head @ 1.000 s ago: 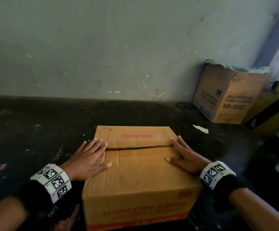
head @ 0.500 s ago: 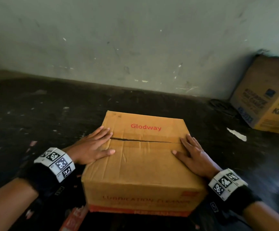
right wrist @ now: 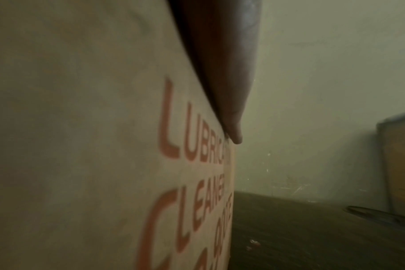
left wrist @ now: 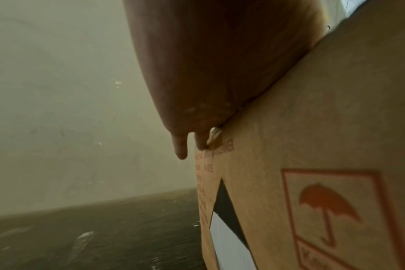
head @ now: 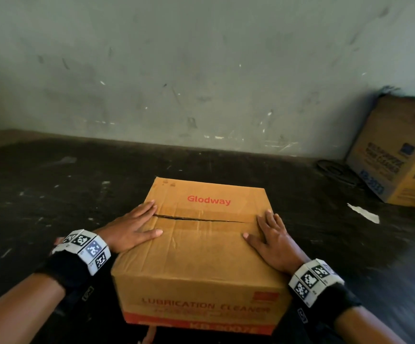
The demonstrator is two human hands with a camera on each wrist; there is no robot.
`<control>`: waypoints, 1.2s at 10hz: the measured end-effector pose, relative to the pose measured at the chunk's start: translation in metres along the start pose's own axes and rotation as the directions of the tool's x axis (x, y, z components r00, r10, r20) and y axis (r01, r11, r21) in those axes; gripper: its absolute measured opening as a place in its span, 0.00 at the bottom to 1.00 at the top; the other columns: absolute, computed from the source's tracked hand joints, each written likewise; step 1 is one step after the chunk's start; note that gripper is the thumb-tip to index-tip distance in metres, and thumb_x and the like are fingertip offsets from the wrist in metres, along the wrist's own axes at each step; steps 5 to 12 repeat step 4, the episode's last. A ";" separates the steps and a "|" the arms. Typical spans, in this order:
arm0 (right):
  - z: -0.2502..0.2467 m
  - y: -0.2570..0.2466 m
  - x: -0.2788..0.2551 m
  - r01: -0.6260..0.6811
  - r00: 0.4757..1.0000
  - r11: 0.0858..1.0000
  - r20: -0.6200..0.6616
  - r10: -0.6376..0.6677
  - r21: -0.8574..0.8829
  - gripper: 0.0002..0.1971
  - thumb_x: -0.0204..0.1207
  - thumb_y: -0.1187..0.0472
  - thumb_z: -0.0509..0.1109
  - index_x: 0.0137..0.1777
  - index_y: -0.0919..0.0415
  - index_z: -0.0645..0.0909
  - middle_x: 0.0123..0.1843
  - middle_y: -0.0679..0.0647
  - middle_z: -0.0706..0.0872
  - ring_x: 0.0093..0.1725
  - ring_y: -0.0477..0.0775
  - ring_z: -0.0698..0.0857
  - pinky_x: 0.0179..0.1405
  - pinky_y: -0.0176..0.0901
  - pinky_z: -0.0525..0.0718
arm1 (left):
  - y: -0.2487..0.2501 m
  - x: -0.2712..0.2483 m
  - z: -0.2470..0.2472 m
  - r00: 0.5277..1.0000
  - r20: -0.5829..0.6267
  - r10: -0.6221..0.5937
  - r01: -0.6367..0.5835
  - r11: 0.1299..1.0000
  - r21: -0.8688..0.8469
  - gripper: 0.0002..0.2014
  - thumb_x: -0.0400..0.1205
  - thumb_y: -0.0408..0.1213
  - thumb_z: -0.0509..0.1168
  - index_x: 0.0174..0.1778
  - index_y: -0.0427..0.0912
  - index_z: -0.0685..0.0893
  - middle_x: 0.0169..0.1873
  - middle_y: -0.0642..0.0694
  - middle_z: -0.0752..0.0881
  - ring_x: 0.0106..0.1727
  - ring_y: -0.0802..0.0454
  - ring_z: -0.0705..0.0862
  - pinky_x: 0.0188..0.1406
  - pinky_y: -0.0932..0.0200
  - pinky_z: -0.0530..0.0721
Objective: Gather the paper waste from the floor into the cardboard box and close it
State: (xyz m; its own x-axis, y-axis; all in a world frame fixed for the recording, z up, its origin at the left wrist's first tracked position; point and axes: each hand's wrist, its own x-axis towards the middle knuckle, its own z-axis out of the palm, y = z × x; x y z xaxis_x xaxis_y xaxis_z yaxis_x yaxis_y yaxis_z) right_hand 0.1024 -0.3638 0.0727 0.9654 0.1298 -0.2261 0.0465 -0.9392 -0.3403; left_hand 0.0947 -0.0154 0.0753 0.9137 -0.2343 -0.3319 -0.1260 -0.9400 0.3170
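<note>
A brown cardboard box [head: 201,256] marked "Glodway" sits on the dark floor, its two top flaps folded down and meeting at a narrow seam. My left hand [head: 132,227] lies flat on the top at the left edge, fingers straight across the seam. My right hand [head: 273,242] lies flat on the right edge in the same way. The wrist views show the box [left wrist: 324,146] side and the box [right wrist: 81,127] print close up, with my left hand [left wrist: 220,64] and right hand [right wrist: 222,73] along the top edge. A white paper scrap [head: 364,213] lies on the floor to the right.
A second, larger cardboard box [head: 400,155] stands against the grey wall at the right, with a dark coiled thing [head: 333,170] on the floor beside it. Dark floor [head: 52,189] stretches to the left and behind the box.
The view has swung left and closer, so the second box slid toward the right edge. Both hands stay flat on the box top; the flaps' seam has narrowed.
</note>
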 end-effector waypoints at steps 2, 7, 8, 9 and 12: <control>-0.001 -0.004 -0.003 0.017 1.000 1.000 0.006 -0.017 -0.017 0.42 0.79 0.34 0.53 0.84 0.56 0.43 0.86 0.56 0.38 0.84 0.59 0.37 0.82 0.54 0.44 | -0.001 0.003 0.004 0.997 -0.064 -0.035 0.030 0.997 -0.069 0.46 0.70 0.73 0.46 0.81 0.54 0.42 0.80 0.61 0.37 0.81 0.59 0.40 0.81 0.42 0.48; -0.003 0.024 -0.025 0.104 0.982 0.907 -0.188 -0.027 0.409 0.30 0.78 0.44 0.63 0.78 0.40 0.58 0.85 0.46 0.54 0.84 0.50 0.56 0.82 0.53 0.59 | -0.025 -0.055 0.062 0.852 -0.423 -0.308 -0.059 0.746 -0.664 0.27 0.71 0.73 0.53 0.66 0.76 0.68 0.77 0.50 0.70 0.76 0.53 0.68 0.75 0.53 0.63; -0.003 0.024 -0.025 0.104 0.982 0.907 -0.188 -0.027 0.409 0.30 0.78 0.44 0.63 0.78 0.40 0.58 0.85 0.46 0.54 0.84 0.50 0.56 0.82 0.53 0.59 | -0.025 -0.055 0.062 0.852 -0.423 -0.308 -0.059 0.746 -0.664 0.27 0.71 0.73 0.53 0.66 0.76 0.68 0.77 0.50 0.70 0.76 0.53 0.68 0.75 0.53 0.63; -0.003 0.024 -0.025 0.104 0.982 0.907 -0.188 -0.027 0.409 0.30 0.78 0.44 0.63 0.78 0.40 0.58 0.85 0.46 0.54 0.84 0.50 0.56 0.82 0.53 0.59 | -0.025 -0.055 0.062 0.852 -0.423 -0.308 -0.059 0.746 -0.664 0.27 0.71 0.73 0.53 0.66 0.76 0.68 0.77 0.50 0.70 0.76 0.53 0.68 0.75 0.53 0.63; -0.003 0.024 -0.025 0.104 0.982 0.907 -0.188 -0.027 0.409 0.30 0.78 0.44 0.63 0.78 0.40 0.58 0.85 0.46 0.54 0.84 0.50 0.56 0.82 0.53 0.59 | -0.025 -0.055 0.062 0.852 -0.423 -0.308 -0.059 0.746 -0.664 0.27 0.71 0.73 0.53 0.66 0.76 0.68 0.77 0.50 0.70 0.76 0.53 0.68 0.75 0.53 0.63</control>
